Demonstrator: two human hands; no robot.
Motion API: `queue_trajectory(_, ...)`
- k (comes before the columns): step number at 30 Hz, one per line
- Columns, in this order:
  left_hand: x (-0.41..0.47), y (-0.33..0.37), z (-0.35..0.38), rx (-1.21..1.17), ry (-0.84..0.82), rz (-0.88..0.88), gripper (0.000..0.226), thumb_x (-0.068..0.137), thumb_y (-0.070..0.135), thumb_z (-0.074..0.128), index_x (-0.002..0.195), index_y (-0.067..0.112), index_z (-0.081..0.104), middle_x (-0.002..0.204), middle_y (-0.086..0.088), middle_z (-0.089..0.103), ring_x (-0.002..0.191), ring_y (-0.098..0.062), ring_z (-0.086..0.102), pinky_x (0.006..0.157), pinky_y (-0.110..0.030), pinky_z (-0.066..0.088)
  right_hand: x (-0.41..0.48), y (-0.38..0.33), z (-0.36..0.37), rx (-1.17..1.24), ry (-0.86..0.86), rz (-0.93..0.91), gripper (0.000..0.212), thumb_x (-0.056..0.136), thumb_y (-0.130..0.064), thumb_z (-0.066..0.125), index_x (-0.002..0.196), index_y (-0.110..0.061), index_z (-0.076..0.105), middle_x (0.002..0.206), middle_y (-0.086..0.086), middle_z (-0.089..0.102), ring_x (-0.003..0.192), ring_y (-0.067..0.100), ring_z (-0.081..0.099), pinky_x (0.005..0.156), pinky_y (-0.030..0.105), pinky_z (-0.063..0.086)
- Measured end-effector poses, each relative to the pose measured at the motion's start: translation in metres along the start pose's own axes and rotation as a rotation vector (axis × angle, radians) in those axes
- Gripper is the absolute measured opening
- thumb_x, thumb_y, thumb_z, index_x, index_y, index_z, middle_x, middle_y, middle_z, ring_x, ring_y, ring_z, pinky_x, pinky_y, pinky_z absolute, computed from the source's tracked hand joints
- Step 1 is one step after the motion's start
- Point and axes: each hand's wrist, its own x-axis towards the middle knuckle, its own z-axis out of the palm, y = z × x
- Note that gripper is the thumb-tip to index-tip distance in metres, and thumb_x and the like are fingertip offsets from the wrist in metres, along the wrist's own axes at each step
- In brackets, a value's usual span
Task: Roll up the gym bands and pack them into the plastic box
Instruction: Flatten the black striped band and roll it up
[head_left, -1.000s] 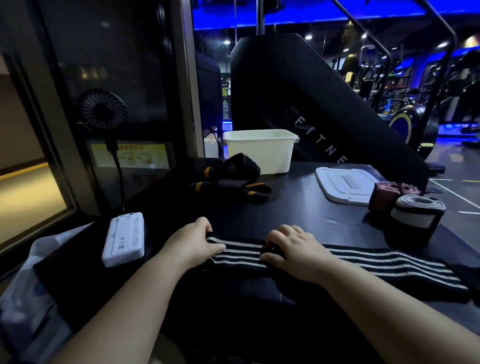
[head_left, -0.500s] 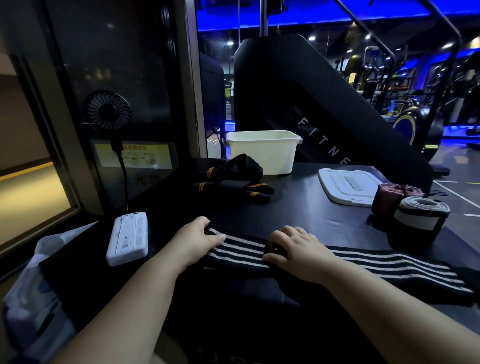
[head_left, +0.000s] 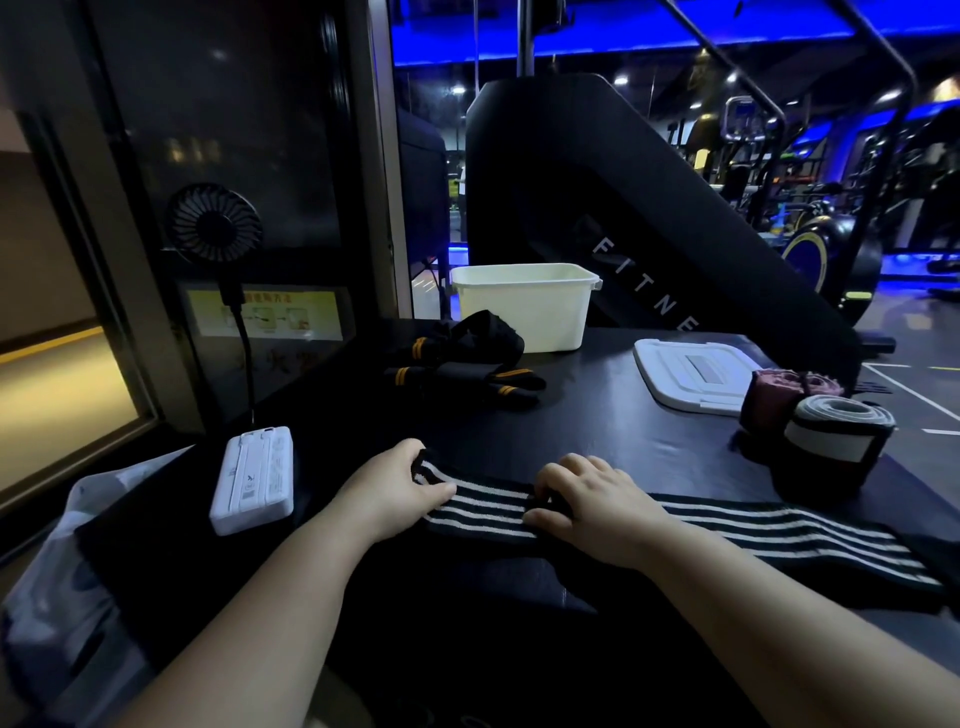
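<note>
- Two bare hands work nearest the viewer. The left hand (head_left: 387, 488) pinches the free end of the striped band (head_left: 488, 506) between thumb and curled fingers, the end lifted slightly off the table (head_left: 613, 426). The right hand (head_left: 597, 506) lies palm-down on the same band, fingers bent and pressing it flat, thumb along the near edge.
- One striped band, black with white lines, unrolled; it runs from the left fingertips, under the right palm, and on far past the right wrist toward the table's right edge. Judged soft, light, limp and somewhat stretchy, so it will sag if lifted by one point. Best taken at the short end, across its whole width, and kept taut while rolling so the coil stays tight.
- One white power bank (head_left: 253, 480), flat, just left of the left hand.
- Two finished rolls beyond and right of the right fingers: a grey-and-black roll (head_left: 839, 436) standing on end, and a maroon roll (head_left: 779, 387) touching it behind. Judged firm enough to lift whole by the sides.
- One white lid (head_left: 693, 371), lying flat just beyond the rolls.
- One loose heap of black bands with orange stripes (head_left: 460, 364), well ahead of the left fingers, not yet rolled.
- One plastic box (head_left: 524, 306), open-topped, farthest from both hands, directly behind that heap; its contents cannot be seen.
- One small fan (head_left: 214, 222), far left, beyond the power bank.
</note>
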Motion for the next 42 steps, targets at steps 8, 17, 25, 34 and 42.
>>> queue_trajectory(8, -0.004, 0.005, 0.003, 0.555, 0.103, -0.144, 0.053, 0.075, 0.076, 0.054, 0.071, 0.023, 0.057, 0.086, 0.008, 0.061, 0.088, -0.015, 0.060, 0.070, -0.027, 0.046, 0.001, 0.001, 0.002, 0.002, 0.011, 0.005, 0.039, 0.088, -0.066, 0.046, 0.111, -0.035, 0.049, 0.117, -0.009, 0.048, 0.117, 0.017, 0.042, 0.095, 0.031, 0.033)
queue_trajectory(17, -0.015, 0.005, 0.020, 0.566, 0.332, 0.233, 0.031, 0.086, 0.045, 0.064, 0.110, 0.031, 0.051, 0.111, 0.012, 0.053, 0.113, -0.017, 0.047, 0.093, -0.034, 0.034, 0.002, 0.000, -0.002, 0.010, -0.034, 0.032, 0.054, 0.088, -0.067, 0.046, 0.130, -0.034, 0.047, 0.131, -0.006, 0.046, 0.127, 0.019, 0.038, 0.105, 0.032, 0.031)
queue_trajectory(25, -0.020, 0.009, 0.015, 0.540, 0.077, 0.244, 0.038, 0.086, 0.066, 0.051, 0.105, 0.034, 0.057, 0.104, 0.014, 0.056, 0.103, -0.012, 0.052, 0.091, -0.029, 0.042, 0.008, -0.002, -0.019, -0.026, -0.155, 0.054, 0.060, 0.083, -0.070, 0.051, 0.120, -0.024, 0.051, 0.125, 0.003, 0.054, 0.119, 0.024, 0.050, 0.094, 0.033, 0.041)
queue_trajectory(34, -0.014, 0.023, 0.014, 0.552, -0.013, 0.250, 0.044, 0.080, 0.062, 0.065, 0.117, 0.039, 0.057, 0.116, 0.016, 0.057, 0.113, -0.011, 0.053, 0.096, -0.028, 0.043, 0.011, -0.005, -0.032, -0.169, -0.173, 0.088, 0.050, 0.082, -0.071, 0.053, 0.089, -0.022, 0.046, 0.103, 0.004, 0.060, 0.101, 0.029, 0.058, 0.070, 0.032, 0.040)
queue_trajectory(42, 0.018, 0.051, 0.071, 0.413, 0.123, 0.357, 0.015, 0.091, 0.033, 0.061, 0.106, 0.032, 0.065, 0.114, 0.011, 0.058, 0.119, -0.015, 0.044, 0.101, -0.031, 0.035, -0.002, 0.027, -0.036, -0.170, -0.044, 0.334, 0.050, 0.086, -0.070, 0.047, 0.091, -0.020, 0.045, 0.115, 0.007, 0.063, 0.108, 0.027, 0.059, 0.073, 0.032, 0.037)
